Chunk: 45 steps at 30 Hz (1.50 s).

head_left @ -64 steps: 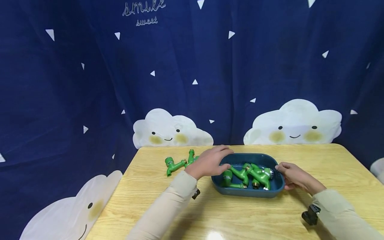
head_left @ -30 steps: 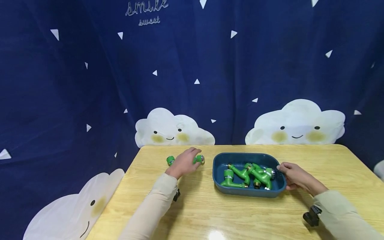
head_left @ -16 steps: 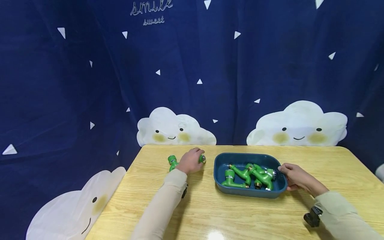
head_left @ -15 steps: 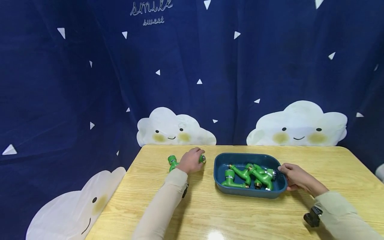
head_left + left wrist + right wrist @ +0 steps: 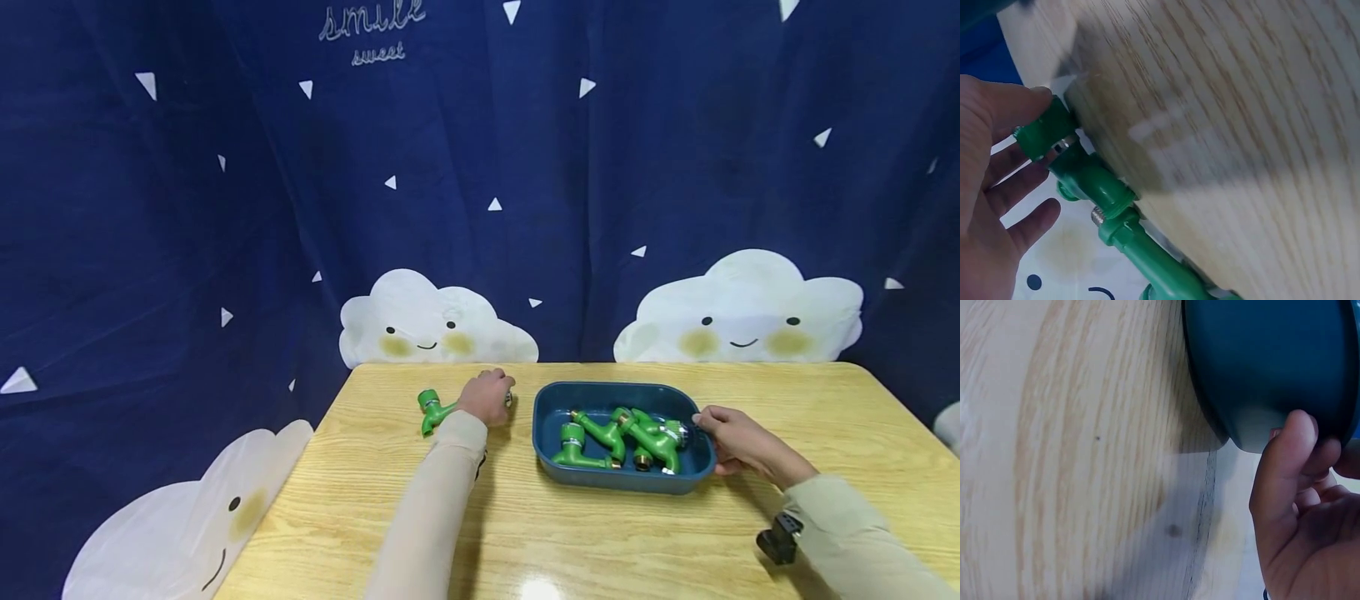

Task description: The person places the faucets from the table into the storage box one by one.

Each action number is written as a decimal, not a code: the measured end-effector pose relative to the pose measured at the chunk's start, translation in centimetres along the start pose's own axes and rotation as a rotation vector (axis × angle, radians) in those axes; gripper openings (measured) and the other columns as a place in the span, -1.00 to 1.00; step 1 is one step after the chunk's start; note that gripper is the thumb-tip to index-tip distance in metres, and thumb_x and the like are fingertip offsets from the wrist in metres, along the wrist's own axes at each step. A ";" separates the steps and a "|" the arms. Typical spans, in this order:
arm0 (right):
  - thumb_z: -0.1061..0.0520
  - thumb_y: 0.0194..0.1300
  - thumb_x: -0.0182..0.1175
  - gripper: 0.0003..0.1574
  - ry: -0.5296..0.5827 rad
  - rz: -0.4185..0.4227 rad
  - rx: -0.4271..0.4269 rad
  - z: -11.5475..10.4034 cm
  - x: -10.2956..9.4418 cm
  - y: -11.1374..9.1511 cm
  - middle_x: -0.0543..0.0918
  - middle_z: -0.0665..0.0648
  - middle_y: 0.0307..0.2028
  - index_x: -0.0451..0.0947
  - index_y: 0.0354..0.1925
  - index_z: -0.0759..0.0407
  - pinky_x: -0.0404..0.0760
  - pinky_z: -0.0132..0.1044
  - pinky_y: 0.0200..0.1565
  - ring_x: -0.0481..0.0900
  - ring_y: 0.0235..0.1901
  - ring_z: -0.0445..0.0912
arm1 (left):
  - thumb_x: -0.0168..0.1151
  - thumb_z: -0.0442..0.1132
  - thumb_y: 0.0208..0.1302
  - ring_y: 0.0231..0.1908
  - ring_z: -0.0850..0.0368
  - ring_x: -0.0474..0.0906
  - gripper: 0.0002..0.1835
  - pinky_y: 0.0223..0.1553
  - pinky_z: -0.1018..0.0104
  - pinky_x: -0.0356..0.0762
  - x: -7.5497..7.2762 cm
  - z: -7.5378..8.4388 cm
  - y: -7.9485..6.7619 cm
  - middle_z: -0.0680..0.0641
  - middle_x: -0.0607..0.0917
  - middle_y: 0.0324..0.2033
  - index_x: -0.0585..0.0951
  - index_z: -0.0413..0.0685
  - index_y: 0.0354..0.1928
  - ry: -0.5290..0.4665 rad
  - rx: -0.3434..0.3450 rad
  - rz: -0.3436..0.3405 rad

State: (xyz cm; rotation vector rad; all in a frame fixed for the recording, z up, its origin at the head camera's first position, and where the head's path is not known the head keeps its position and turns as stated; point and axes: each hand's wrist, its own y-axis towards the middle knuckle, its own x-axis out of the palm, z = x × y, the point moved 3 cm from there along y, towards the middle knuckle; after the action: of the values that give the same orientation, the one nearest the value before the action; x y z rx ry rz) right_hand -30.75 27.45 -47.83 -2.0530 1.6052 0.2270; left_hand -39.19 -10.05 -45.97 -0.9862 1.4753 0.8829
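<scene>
My left hand (image 5: 487, 397) is at the far left part of the table. In the left wrist view its thumb and fingers pinch the green knob end of a plastic tap (image 5: 1047, 131); in the head view the hand hides most of it. A second green tap (image 5: 433, 412) lies just left of that hand, its threaded end near the held one. My right hand (image 5: 750, 446) pinches the right end of a dark blue oblong bin (image 5: 622, 481), thumb on the rim in the right wrist view. Several green taps (image 5: 574, 450) lie in the bin.
A light wooden table (image 5: 585, 542) carries everything. Behind it hangs a dark blue curtain (image 5: 525, 125) with white clouds and triangles. A small black camera (image 5: 780, 537) is worn on the right wrist.
My left hand went from above the bin's left side leftward to the taps on the table, then shifted slightly right, showing more of the left tap. My right hand stays on the bin.
</scene>
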 end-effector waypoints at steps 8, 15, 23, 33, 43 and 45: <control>-0.06 0.61 -0.24 -0.55 0.009 -0.007 0.002 0.0 0.2 0.0 0.38 0.00 -0.58 0.33 -0.15 0.31 0.62 -0.31 -0.52 0.49 -0.63 -0.17 | 0.32 -0.15 0.24 -0.06 0.05 0.64 -0.72 -0.14 0.05 0.70 0.7 0.2 0.3 0.06 0.76 -0.11 0.68 0.16 0.00 0.042 -0.039 -0.046; -0.05 0.62 -0.25 -0.54 -0.001 0.004 0.006 -0.2 0.0 -0.2 0.38 0.01 -0.56 0.34 -0.13 0.32 0.62 -0.31 -0.51 0.46 -0.62 -0.16 | 0.24 -0.12 0.33 -0.14 0.08 0.67 -0.89 -0.17 0.08 0.71 0.6 0.3 0.4 0.07 0.77 -0.22 0.69 0.14 -0.17 0.065 0.000 -0.033; -0.04 0.61 -0.23 -0.57 0.014 0.005 0.020 -0.2 0.0 -0.2 0.37 0.01 -0.56 0.35 -0.12 0.31 0.63 -0.30 -0.52 0.51 -0.62 -0.16 | 0.21 -0.21 0.39 -0.12 0.13 0.67 -0.79 -0.19 0.17 0.70 -0.5 0.0 0.1 0.07 0.71 -0.13 0.67 0.16 0.01 0.145 0.049 -0.057; -0.03 0.62 -0.26 -0.59 0.003 0.004 0.026 -0.4 -0.2 -0.1 0.36 0.03 -0.53 0.32 -0.22 0.25 0.63 -0.30 -0.49 0.44 -0.60 -0.15 | 0.25 -0.33 0.34 0.00 0.09 0.63 -0.67 -0.04 0.20 0.68 -1.8 -0.7 -0.5 0.01 0.68 -0.03 0.66 0.11 0.11 0.192 0.130 -0.041; -0.01 0.61 -0.25 -0.60 0.004 0.003 0.011 -0.4 -0.1 -0.2 0.34 0.00 -0.55 0.32 -0.22 0.26 0.62 -0.32 -0.51 0.43 -0.62 -0.18 | 0.31 -0.30 0.30 -0.05 0.07 0.62 -0.68 -0.11 0.27 0.68 -2.0 -1.7 -1.8 -0.03 0.62 0.01 0.65 0.01 0.09 0.168 0.168 0.007; -0.01 0.61 -0.25 -0.60 0.004 0.005 0.011 -0.3 -0.1 -0.1 0.34 0.00 -0.56 0.31 -0.22 0.27 0.62 -0.32 -0.51 0.43 -0.62 -0.18 | 0.29 -0.33 0.30 -0.05 0.06 0.62 -0.67 -0.11 0.25 0.68 -2.0 -1.9 -2.0 -0.04 0.62 0.01 0.64 -0.02 0.11 0.132 0.169 0.024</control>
State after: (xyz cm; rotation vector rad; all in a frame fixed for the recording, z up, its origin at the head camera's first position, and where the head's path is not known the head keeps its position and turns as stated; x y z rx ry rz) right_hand -30.69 27.36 -47.47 -2.0429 1.6103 0.2154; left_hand -37.94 -12.31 -43.73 -0.9162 1.6478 0.7082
